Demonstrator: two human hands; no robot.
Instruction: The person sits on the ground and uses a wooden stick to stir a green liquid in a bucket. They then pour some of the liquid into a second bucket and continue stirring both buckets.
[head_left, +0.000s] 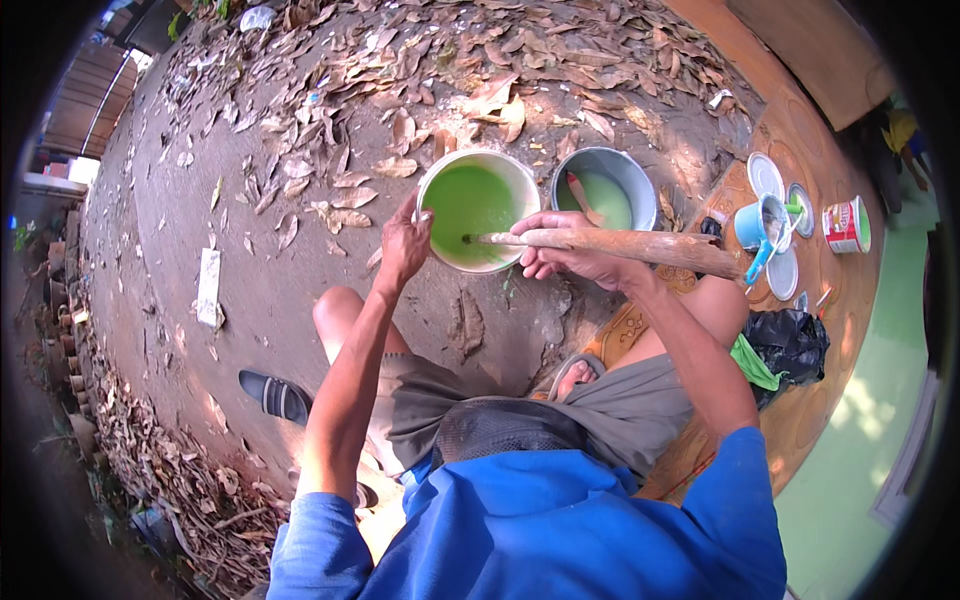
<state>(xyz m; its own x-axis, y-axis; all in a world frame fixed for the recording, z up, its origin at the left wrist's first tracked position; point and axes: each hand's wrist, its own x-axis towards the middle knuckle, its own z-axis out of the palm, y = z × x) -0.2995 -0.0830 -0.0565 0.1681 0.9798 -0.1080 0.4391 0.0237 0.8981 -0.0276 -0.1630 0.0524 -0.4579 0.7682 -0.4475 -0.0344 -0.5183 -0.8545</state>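
My left hand (405, 240) grips the left rim of a white bucket (524, 190) that stands on the ground. Bright green liquid (470, 205), perhaps paint, lies inside it. In my right hand (570, 250) is a long, rough wooden stick (660, 247), held slanting nearly flat over the bucket's right rim. Its thin pale end dips into the liquid, while the thick, bark-like end points right above my right knee. Just right of the white bucket stands a grey bucket (646, 190) with paler green liquid. A reddish-handled tool (582, 195), apparently a brush, leans in it.
On the brown patterned ledge (810, 130) at right are a light-blue dipper (752, 228), several round lids (765, 176), a red-and-white can (847, 226) and a black plastic bag (795, 340). Dry leaves (350, 90) cover the far ground. A dark sandal (275, 395) lies left.
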